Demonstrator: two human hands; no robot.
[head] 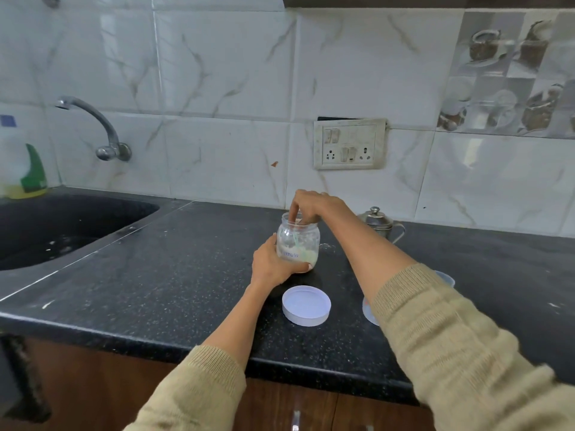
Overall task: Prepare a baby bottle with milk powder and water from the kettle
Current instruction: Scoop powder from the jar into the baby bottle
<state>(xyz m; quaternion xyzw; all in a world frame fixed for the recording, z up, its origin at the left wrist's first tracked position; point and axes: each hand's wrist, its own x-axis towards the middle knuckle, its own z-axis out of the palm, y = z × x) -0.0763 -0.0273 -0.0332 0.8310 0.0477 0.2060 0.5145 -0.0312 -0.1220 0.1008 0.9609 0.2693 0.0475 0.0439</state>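
A clear plastic jar (298, 242) with pale milk powder in its bottom stands open on the black counter (174, 275). My left hand (273, 262) grips the jar's lower side. My right hand (311, 206) reaches into the jar's mouth and pinches the handle of a light green scoop (295, 239) that slants down into the powder. The jar's white lid (306, 305) lies flat in front of the jar. A steel kettle (378, 223) stands behind my right forearm. The baby bottle (370, 309) is mostly hidden under my right arm.
A black sink (62, 231) with a curved tap (93, 126) lies to the left, with a dish-soap bottle (26, 172) at its back corner. A wall socket panel (350, 144) sits behind the jar. The counter's front edge runs just below the lid.
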